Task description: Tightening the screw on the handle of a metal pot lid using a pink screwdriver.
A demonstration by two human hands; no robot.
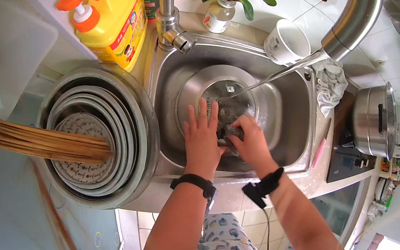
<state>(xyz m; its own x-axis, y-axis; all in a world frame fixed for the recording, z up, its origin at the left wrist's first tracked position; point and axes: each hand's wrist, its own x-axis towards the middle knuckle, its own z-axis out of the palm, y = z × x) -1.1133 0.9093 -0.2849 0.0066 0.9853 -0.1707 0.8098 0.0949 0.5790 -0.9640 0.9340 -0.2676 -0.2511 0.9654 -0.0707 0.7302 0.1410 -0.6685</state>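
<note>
In the sink [289,130] lies a round, shiny metal piece [189,92], a shallow basin or a pot lid; I cannot tell which. Water [279,75] from the curved tap [358,6] runs onto its middle. Flat against its near left part, with fingers stretched and spread, rests my left hand [202,143]. My right hand [250,143] is closed around a grey, crumpled scrubber [233,132], pressed to the same piece close to the left thumb. The fingers partly cover the scrubber.
Left of the sink, stacked metal bowls [121,101] hold a patterned bowl and wooden chopsticks [47,141]. Behind stand a yellow pump bottle [114,33], a second faucet [171,25], a potted plant [218,14] and a white cup [290,42]. A cloth [330,83] and steel pot [373,121] are right.
</note>
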